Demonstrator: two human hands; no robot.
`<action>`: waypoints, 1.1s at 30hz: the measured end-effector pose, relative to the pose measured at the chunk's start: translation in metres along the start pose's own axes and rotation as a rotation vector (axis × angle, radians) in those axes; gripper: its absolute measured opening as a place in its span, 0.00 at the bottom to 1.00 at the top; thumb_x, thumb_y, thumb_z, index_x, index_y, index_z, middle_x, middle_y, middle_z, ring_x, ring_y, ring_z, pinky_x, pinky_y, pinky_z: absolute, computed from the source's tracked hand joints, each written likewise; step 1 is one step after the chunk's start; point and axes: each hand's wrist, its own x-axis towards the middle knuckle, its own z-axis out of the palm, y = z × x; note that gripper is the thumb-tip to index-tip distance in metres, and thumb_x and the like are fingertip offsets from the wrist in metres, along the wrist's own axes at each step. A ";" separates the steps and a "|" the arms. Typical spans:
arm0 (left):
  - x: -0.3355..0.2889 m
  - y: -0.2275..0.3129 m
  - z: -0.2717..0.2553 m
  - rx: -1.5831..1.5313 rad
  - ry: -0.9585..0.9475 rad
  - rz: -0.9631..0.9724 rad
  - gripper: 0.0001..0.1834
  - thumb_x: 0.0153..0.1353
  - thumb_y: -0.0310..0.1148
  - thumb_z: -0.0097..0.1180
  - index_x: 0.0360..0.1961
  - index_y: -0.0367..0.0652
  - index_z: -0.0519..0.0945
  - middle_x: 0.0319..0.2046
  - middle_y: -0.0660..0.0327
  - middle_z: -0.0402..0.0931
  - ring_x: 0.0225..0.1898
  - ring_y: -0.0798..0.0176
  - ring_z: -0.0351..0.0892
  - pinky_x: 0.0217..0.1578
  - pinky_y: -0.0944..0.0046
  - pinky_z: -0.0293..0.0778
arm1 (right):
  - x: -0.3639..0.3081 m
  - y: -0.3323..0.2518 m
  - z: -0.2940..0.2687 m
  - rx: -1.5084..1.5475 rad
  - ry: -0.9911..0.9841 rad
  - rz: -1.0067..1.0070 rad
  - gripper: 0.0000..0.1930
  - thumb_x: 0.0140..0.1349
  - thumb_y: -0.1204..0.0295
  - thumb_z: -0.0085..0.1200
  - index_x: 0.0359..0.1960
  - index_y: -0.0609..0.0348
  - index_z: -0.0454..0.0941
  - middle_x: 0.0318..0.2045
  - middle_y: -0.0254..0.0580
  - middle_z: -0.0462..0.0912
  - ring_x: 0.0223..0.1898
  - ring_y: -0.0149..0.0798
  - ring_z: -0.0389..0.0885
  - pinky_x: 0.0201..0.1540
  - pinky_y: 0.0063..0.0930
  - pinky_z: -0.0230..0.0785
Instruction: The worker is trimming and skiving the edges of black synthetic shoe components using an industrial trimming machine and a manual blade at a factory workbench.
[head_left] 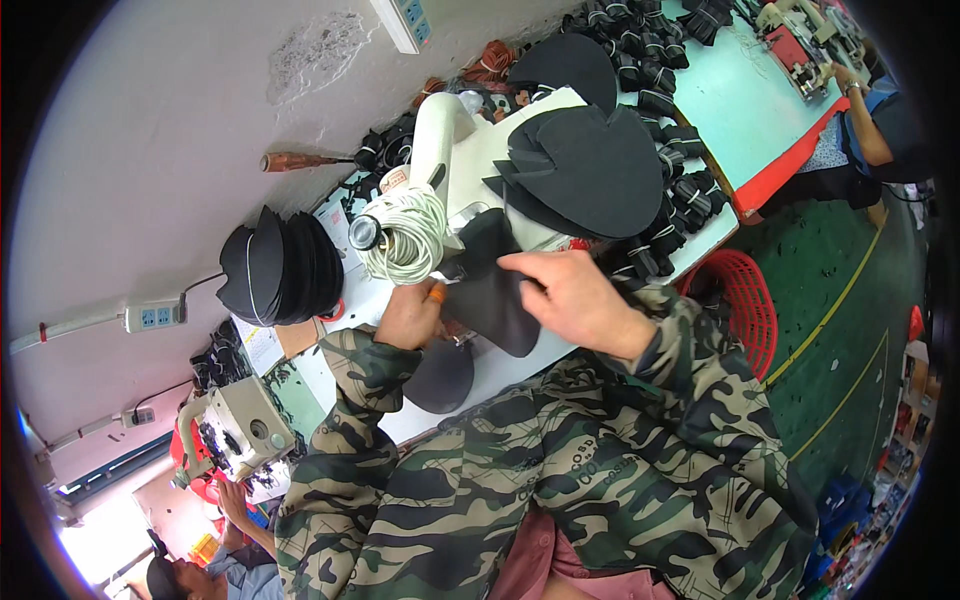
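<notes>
A thin, curved black sheet piece (pixel 490 300) lies under the white sewing machine (pixel 436 140), its lower part reaching toward me. My left hand (pixel 408 316), with an orange band on one finger, is closed at the piece's left edge; its fingertips are partly hidden. My right hand (pixel 582 300) grips the right side, its index finger extended over the surface and its other fingers bent. Below my left hand, another black piece (pixel 440 378) hangs over the table edge. A coil of whitish cord (pixel 408 235) sits on the machine, just beyond my left hand.
Stacked black pieces (pixel 600 165) rest right of the machine, beside many tied black bundles (pixel 690 195). A tied stack (pixel 285 265) stands left. A screwdriver (pixel 290 161) is near the wall. A red basket (pixel 745 310) is at right. Co-workers sit at machines on both sides.
</notes>
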 end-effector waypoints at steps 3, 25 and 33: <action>0.009 0.005 0.019 -0.102 0.059 -0.030 0.17 0.69 0.33 0.43 0.32 0.29 0.76 0.12 0.56 0.72 0.08 0.65 0.70 0.08 0.66 0.63 | 0.004 0.006 -0.002 -0.041 0.187 -0.011 0.17 0.56 0.80 0.50 0.48 0.66 0.79 0.36 0.57 0.83 0.36 0.45 0.85 0.40 0.31 0.74; -0.007 -0.150 0.010 1.090 0.275 0.426 0.23 0.50 0.41 0.67 0.46 0.48 0.75 0.43 0.53 0.73 0.31 0.47 0.83 0.29 0.48 0.78 | -0.022 -0.044 -0.029 0.245 -0.226 -0.137 0.11 0.56 0.73 0.57 0.40 0.59 0.81 0.34 0.46 0.83 0.34 0.48 0.82 0.39 0.38 0.74; -0.045 -0.025 -0.007 0.330 -0.696 0.323 0.11 0.58 0.36 0.60 0.39 0.41 0.81 0.32 0.47 0.80 0.36 0.48 0.81 0.37 0.53 0.74 | -0.049 0.051 0.029 0.224 -0.548 -0.276 0.15 0.54 0.72 0.60 0.44 0.55 0.81 0.44 0.49 0.83 0.49 0.49 0.80 0.53 0.37 0.70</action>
